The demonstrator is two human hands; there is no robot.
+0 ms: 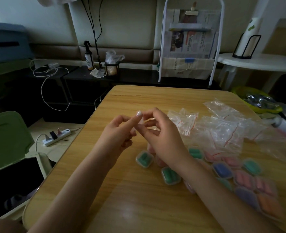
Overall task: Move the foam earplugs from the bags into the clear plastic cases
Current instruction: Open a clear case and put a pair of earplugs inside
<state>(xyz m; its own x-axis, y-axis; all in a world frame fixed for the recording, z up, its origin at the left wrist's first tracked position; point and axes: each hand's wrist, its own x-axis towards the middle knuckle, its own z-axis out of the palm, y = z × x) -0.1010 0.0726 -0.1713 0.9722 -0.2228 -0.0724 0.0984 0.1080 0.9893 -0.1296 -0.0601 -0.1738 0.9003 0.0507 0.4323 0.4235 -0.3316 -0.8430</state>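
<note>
Your left hand [118,132] is up in the middle of the frame, fingers curled. Its grip meets your right hand [162,137] on a small clear thing, maybe a case or bag; too blurry to tell. Filled cases [144,159] sit on the table [139,199] just below your right hand. The bags [223,125] lie right of it, nearer that hand.

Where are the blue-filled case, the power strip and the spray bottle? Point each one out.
blue-filled case [222,170]: head view, on its clear lid over the blue earplugs.
power strip [57,137]: head view, on the middle of its white body.
spray bottle [88,60]: head view, on its labelled body.
</note>
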